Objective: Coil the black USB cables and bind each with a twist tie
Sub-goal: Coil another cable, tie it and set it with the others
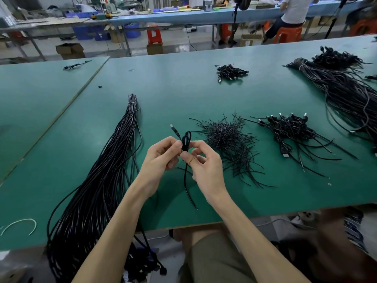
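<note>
Above the green table [183, 94], my left hand [161, 158] and my right hand [204, 166] both pinch one black USB cable [186, 139]. The cable is folded into a small loop that stands above my fingers, its plug end pointing up and left. Its loose tail hangs down from my hands onto the table. A heap of black twist ties [228, 139] lies just right of my hands. A long bundle of uncoiled black cables [98, 180] lies to the left and hangs over the front edge.
Coiled cables lie in a pile [289, 127] at the right and a smaller pile [230, 71] farther back. Another big cable bundle [338, 86] fills the far right. A white tie [20, 225] lies at front left. A seated person [291, 15] works at the bench behind.
</note>
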`<state>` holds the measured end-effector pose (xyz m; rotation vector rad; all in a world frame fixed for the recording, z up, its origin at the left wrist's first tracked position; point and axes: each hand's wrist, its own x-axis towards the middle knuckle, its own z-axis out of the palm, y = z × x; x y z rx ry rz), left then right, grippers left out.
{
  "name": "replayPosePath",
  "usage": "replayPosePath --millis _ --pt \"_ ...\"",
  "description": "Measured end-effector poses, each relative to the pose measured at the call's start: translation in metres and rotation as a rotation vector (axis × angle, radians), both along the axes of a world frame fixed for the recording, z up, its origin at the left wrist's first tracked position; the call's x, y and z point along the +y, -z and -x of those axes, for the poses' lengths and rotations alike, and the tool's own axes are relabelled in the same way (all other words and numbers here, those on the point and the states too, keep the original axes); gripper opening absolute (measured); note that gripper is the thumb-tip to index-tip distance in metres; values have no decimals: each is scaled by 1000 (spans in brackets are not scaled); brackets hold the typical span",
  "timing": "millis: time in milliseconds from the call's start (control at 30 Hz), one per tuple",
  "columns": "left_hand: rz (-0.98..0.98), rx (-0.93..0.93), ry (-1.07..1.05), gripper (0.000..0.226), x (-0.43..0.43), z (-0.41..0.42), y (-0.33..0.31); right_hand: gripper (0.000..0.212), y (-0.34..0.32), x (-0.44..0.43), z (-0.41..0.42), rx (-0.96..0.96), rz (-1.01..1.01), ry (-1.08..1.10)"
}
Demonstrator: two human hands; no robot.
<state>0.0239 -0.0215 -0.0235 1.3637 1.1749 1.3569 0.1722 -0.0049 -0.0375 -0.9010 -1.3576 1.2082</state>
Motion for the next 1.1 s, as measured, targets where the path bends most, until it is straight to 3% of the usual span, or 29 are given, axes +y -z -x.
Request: replayPosePath --millis 567,733,933,1100 --pt "77 -110 102 28 -3 6 1 16 0 -8 -1 -35 -210 83" --pt "84 -174 95 14 0 1 4 22 -4 -9 -1 28 -191 74" --pt "70 -109 173 16 -2 -5 4 21 -3 -7 -1 20 -186 118" --pt "-5 33 17 12 -3 -10 3 14 -2 -4 -1 44 -161 131"
